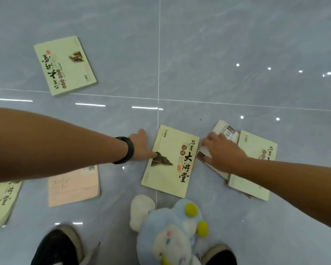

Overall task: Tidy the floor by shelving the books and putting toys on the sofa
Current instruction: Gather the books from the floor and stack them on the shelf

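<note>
Several books lie flat on the grey tiled floor. My left hand [141,148], with a black band on its wrist, grips the left edge of the cream book in the middle [172,165], thumb on the cover. My right hand [224,152] rests with spread fingers on a white book [226,131]. That white book lies partly under another cream book [254,167] on the right. A pale blue and white plush toy [170,232] with yellow pompoms lies on the floor between my feet.
Another cream book [65,66] lies far left. A pink book [74,186] sits under my left forearm, and a further cream book [2,201] lies at the left edge. My two dark shoes [59,245] [220,255] stand at the bottom.
</note>
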Available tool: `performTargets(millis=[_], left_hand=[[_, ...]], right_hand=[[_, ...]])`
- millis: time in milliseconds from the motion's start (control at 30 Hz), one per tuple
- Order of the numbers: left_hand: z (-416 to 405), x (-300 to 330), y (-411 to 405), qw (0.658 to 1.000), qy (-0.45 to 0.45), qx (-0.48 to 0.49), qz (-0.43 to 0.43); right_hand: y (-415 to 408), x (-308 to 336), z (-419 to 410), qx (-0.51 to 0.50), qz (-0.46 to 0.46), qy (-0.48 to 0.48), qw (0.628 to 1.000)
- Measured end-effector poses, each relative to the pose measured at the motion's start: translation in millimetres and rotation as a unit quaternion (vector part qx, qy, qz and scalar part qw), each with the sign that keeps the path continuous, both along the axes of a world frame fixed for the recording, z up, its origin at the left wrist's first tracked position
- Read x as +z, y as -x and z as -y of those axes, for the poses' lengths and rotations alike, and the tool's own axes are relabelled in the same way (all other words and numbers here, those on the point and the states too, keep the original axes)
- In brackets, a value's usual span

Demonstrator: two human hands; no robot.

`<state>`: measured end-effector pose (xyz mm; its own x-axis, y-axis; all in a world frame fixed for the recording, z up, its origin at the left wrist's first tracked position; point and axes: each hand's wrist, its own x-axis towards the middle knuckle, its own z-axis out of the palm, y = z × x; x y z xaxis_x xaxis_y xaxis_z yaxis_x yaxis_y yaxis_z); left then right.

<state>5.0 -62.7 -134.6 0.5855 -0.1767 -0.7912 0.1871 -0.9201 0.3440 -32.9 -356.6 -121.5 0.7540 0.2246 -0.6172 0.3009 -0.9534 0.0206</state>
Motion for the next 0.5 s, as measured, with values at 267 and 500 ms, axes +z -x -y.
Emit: performTargets(millis=[267, 500], left_hand=[[45, 3, 32, 0.998, -0.055, 0.04, 0.018], [31, 3, 13, 0.997, 0.025, 0.004, -0.076]], right_hand=[[-8, -8, 15, -0.021, 0.002, 0.062, 0.998], [-38, -6, 17, 0.36, 0.018, 0.094, 0.928]])
